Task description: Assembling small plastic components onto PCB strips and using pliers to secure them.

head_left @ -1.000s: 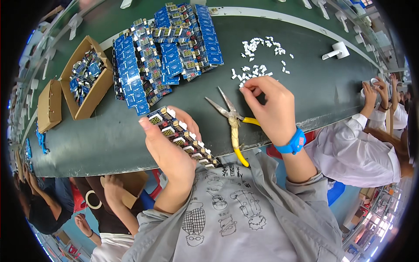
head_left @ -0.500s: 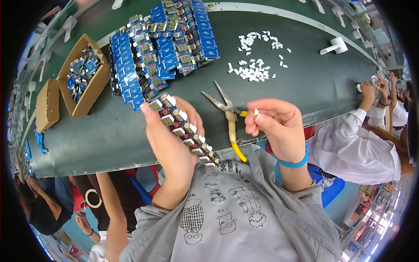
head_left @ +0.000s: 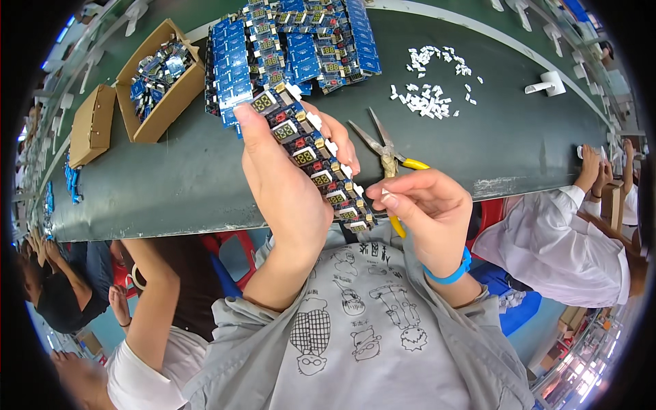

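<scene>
My left hand (head_left: 287,178) is wrapped round a strip of circuit boards (head_left: 311,164), with small digit displays, red parts and white pieces along one edge. It is held tilted above the table's near edge. Close to the strip's lower end, my right hand (head_left: 427,212) pinches a small white plastic piece (head_left: 386,193) between thumb and fingertips. A blue band (head_left: 451,268) circles that wrist. Behind the right hand lie pliers (head_left: 388,154) with yellow handles, jaws spread and pointing away; the hand partly hides them.
Panels of blue circuit boards (head_left: 297,51) are piled at the back. Left of them stand a cardboard box (head_left: 174,102) of loose boards and a smaller carton (head_left: 93,126). Loose white pieces (head_left: 427,101) lie back right, near a white holder (head_left: 547,84). People sit on both sides.
The left hand has turned the strip so its displays face up. The right hand, still pinching the white piece, has come closer to the strip. The whole view has shifted.
</scene>
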The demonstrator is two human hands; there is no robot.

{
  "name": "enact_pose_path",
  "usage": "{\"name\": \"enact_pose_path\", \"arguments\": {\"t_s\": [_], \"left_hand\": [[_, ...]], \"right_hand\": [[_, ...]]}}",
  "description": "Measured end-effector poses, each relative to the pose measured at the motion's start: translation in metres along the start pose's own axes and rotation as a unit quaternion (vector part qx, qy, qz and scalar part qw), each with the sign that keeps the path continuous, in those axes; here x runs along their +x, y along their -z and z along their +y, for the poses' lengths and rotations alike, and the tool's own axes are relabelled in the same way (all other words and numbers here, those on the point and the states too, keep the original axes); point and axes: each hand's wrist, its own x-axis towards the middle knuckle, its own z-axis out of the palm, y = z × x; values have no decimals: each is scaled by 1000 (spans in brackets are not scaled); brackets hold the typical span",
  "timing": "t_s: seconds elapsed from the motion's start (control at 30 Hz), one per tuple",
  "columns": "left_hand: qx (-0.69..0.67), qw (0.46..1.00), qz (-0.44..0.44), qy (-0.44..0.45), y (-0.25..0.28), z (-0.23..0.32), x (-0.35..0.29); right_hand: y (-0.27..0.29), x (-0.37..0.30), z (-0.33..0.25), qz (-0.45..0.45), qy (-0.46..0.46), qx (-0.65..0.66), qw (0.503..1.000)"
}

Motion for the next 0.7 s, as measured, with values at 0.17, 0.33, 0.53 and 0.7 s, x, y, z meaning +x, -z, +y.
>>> {"name": "enact_pose_path", "arguments": {"t_s": [0.17,0.33,0.53,0.7], "left_hand": [[-55,998,13,-40,1,-1,1],[-78,994,13,-74,-6,0,-2],[-80,994,10,-73,-12,2,-5],[-60,995,20,-82,-12,2,-4]], "right_hand": [[-7,-5,2,33,84,48,995],[-5,-6,9,27,102,58,993],[-9,-7,16,-28,21,197,980],[-11,-10,16,-15,-49,257,965]]}}
